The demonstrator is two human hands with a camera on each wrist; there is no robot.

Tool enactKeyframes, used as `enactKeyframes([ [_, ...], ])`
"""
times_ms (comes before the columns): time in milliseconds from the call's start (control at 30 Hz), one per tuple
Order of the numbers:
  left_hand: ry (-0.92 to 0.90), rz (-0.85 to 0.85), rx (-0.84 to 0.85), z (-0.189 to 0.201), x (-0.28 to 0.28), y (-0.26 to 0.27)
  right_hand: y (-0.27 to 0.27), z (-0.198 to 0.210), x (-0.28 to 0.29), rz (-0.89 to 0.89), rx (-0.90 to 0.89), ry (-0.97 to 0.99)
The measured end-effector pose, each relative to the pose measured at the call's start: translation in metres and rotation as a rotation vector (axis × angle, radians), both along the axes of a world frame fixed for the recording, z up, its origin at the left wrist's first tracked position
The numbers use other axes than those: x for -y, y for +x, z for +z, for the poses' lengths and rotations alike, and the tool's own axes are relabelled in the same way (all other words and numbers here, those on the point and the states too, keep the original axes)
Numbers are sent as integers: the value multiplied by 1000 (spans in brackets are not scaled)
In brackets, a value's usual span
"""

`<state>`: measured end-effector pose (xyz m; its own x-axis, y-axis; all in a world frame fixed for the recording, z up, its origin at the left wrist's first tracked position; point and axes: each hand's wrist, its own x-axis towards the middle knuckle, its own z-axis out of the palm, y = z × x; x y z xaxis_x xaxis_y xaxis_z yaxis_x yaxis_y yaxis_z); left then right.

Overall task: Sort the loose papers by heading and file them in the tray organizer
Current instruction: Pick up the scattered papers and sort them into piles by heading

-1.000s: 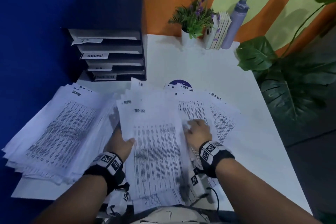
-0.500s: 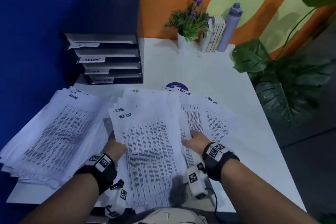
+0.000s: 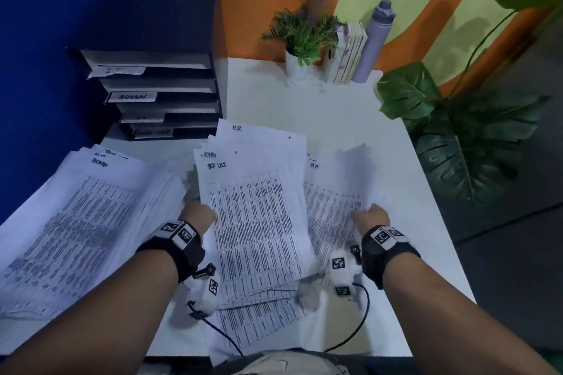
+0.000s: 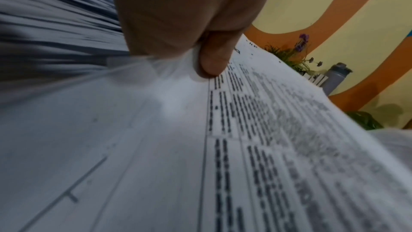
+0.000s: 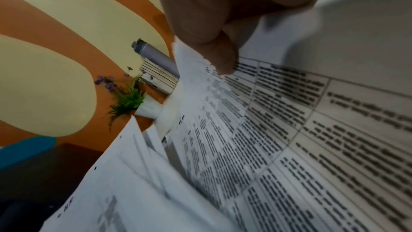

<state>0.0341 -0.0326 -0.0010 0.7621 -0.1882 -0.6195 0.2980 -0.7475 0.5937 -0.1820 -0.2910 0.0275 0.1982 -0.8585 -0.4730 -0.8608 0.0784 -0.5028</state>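
Desk (image 3: 350, 119): white surface carrying all items; a potted plant, books and a bottle stand along its far edge.
Tray organizer (image 3: 158, 91): dark, stacked trays at the far left corner of the desk. Front labels read "IT" and "ADMIN"; the two lower labels are too small to read with confidence.
Left stack (image 3: 76, 222): large fanned pile of loose papers at the left of the desk, top sheet headed "ADMIN". Not held.
Centre bundle (image 3: 259, 222): sheaf of printed tables, top sheet headed "TASK LIST", with "ADMIN" and "H.R." headings showing behind it. Lies between the two hands.
Right bundle (image 3: 338, 192): thinner sheaf, one sheet headed "H.R.", raised and curling at its right edge.
Left hand (image 3: 198, 216): clamped on the left edge of the centre bundle; the wrist view shows the thumb (image 4: 214, 59) pressed on top of the sheets, fingers hidden beneath.
Right hand (image 3: 371, 216): pinching the right bundle at its near right edge, thumb (image 5: 223, 59) on the printed face.
Handling, judged: paper is light, limp and slippery sheet on sheet; bundles sag and fan when held by one edge.
Grip point, judged: take each bundle at mid-length of a long edge, thumb above, fingers below; support from beneath before carrying to a tray.
Risk, judged: mixed headings within a bundle; sheets may slide out.
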Motion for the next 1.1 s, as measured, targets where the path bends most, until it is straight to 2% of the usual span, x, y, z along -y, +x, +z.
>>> enactKeyframes([
  [100,88,-24,-3,-9,7,1,-5,-20,6,-4,-234,-54],
  [167,130,11,28,-13,13,1,-2,-29,3,-18,-227,-81],
  [300,198,-89,-12,-24,23,-12,9,-28,-13,-190,134,-105],
  [367,208,-147,-24,-22,27,-20,12,-24,-16,-292,295,-39],
  [467,177,-130,6,-8,29,-24,16,-12,-18,-400,384,139],
  [500,172,-145,8,-2,29,-26,16,-14,-16,-361,368,172],
  [600,1,-122,-34,0,23,-28,17,-11,-22,-50,301,187],
  [667,-205,-39,-37,3,16,-32,21,-1,-26,53,418,158],
  [733,-412,106,-62,11,14,-34,27,23,-28,70,594,170],
  [800,-559,208,-60,21,13,-33,34,47,-21,128,674,59],
  [867,-627,276,-62,29,10,-26,39,69,-8,233,658,-166],
  [967,-630,341,-45,32,4,-20,41,102,5,381,677,-524],
  [1100,-481,318,25,25,-9,-25,42,141,4,465,856,-919],
])
